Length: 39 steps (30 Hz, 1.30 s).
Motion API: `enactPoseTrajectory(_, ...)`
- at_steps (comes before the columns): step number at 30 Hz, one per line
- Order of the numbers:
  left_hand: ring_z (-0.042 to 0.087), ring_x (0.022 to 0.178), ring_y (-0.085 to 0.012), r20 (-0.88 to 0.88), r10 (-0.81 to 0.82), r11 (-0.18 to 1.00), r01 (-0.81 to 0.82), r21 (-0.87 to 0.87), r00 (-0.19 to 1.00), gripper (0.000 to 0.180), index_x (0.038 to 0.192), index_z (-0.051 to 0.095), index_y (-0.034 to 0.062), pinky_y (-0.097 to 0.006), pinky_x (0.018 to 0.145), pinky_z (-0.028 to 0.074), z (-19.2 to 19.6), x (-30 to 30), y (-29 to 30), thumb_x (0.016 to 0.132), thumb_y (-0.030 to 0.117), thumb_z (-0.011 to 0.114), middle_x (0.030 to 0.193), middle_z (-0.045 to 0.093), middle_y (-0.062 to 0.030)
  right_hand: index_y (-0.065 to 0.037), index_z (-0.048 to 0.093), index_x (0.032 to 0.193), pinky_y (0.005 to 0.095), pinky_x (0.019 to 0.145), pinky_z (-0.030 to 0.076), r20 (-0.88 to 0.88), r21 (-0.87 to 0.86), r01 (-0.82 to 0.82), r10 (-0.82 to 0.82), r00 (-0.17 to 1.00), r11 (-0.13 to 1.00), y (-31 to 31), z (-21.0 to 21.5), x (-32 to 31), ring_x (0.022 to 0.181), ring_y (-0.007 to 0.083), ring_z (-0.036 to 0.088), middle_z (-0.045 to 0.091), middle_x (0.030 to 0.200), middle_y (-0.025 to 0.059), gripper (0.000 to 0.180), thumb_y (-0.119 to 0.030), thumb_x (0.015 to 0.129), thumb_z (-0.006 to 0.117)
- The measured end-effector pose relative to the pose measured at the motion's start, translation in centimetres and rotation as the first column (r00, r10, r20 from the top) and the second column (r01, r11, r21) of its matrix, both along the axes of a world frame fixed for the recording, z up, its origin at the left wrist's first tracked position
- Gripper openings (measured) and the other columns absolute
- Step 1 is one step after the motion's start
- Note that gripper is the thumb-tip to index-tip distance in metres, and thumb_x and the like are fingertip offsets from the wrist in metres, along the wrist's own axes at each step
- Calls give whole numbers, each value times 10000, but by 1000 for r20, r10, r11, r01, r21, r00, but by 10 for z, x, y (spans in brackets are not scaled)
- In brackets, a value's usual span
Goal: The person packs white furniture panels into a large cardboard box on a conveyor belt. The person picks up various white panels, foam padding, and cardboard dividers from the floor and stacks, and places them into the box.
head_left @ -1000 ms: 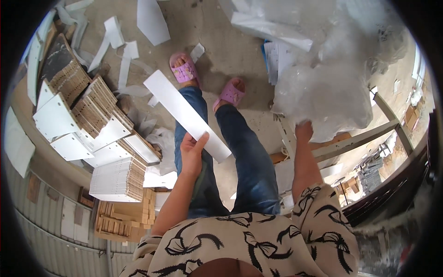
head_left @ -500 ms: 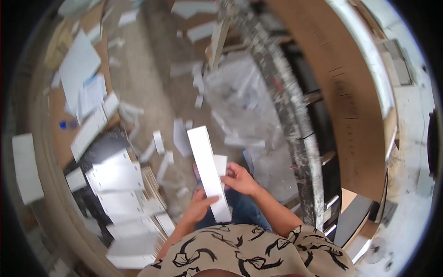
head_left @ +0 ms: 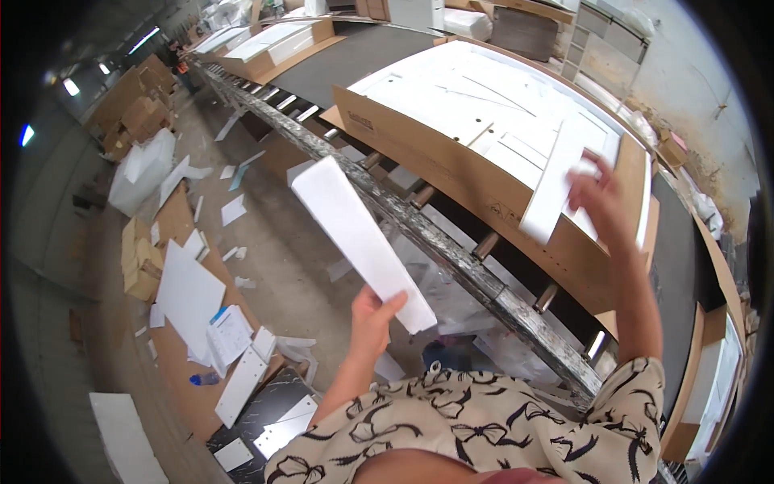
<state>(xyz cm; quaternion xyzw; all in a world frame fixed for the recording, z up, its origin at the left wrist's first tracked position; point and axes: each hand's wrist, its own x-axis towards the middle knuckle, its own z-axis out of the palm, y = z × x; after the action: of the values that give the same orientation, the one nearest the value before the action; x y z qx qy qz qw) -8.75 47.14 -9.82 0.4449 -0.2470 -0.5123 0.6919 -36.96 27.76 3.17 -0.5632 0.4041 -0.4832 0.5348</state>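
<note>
Two white foam strips [head_left: 359, 238], one gripped in each hand's fingers [head_left: 379, 310].

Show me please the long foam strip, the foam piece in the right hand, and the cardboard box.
long foam strip [head_left: 359, 238], head view, middle.
foam piece [head_left: 555, 184], head view, middle.
cardboard box [head_left: 427, 165], head view, front wall.

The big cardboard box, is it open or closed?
Open. The cardboard box has no lid on, so the white foam pieces inside show. The right hand holds a white strip at its near edge.
</note>
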Motion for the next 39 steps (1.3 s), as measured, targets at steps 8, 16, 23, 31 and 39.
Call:
enactPoseTrajectory(8, 575, 912, -145, 76, 189, 981, -191, 21, 979, 310, 1097, 533, -11, -284, 831, 445, 16, 57, -65, 799, 0, 615, 1010, 606, -67, 108, 563, 859, 283, 590, 528, -131, 287, -65, 106, 986, 956, -228, -70, 44, 643, 196, 603, 608, 752, 160, 263, -112, 769, 672)
enactPoseTrajectory(16, 547, 971, -165, 110, 238, 971, -241, 9, 965, 357, 1134, 494, -25, -302, 874, 417, 29, 119, -124, 805, 25, 621, 1062, 577, -76, 134, 554, 798, 276, 430, 487, -560, 399, -40, 278, 780, 916, -240, -75, 100, 486, 178, 571, 605, 628, 165, 228, -90, 818, 593)
enactPoseTrajectory(23, 559, 931, -159, 198, -57, 991, 80, -111, 979, 344, 1098, 500, -58, -293, 829, 444, 86, 117, -252, 792, 23, 632, 1033, 575, -94, 33, 588, 627, 248, 393, 393, -801, 405, -102, 406, 439, 909, -251, -66, 114, 449, 153, 538, 586, 551, 101, 289, -176, 823, 549)
enactPoseTrajectory(31, 612, 822, -160, 457, -563, 782, 623, 23, 689, 519, 1169, 443, -36, -278, 714, 507, 129, 33, -372, 769, 171, 701, 943, 618, -111, 35, 457, 1225, 302, 792, 469, -208, 43, -149, 155, 966, 988, -230, 16, 103, 906, 176, 562, 569, 1041, 125, 582, -437, 891, 516)
enactPoseTrajectory(39, 454, 1118, -327, 884, -17, 685, 639, 351, -467, 419, 1177, 501, 15, -416, 918, 384, 57, -30, -477, 906, 328, 436, 1212, 492, -161, -135, 507, 1270, 245, 744, 432, -644, 56, -23, 54, 763, 998, -235, -17, -38, 813, 112, 516, 577, 885, 35, 471, -150, 812, 615)
